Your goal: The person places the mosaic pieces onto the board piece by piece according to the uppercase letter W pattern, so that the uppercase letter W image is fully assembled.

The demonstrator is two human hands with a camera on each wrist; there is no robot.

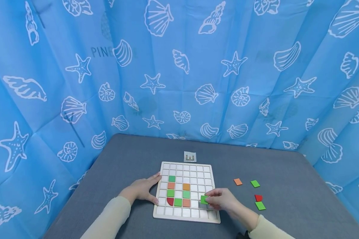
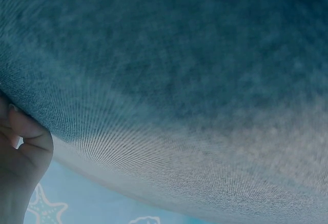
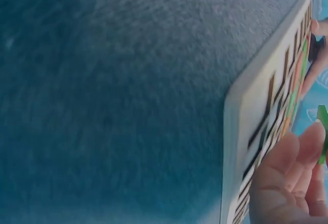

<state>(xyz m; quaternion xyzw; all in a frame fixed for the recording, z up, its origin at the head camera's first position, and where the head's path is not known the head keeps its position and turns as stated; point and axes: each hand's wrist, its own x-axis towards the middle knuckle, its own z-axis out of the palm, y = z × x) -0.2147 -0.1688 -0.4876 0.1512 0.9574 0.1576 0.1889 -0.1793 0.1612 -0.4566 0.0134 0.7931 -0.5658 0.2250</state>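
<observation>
"What's the right hand (image 1: pixel 224 200) up to?"

"It's pinching a green tile (image 1: pixel 203 199) over the right side of the board (image 1: pixel 186 214). Looks like they're partway through laying tiles, one per square."

"And the left hand (image 1: pixel 143 189)?"

"Thumb and fingers spread apart at the board's left edge, with no tile."

"What does the next move need?"

"I'd guess lining that green one up with a bare square (image 1: pixel 194 203), maybe just right of the board's nearest orange tile (image 1: pixel 186 202), then pressing it flat."
</observation>
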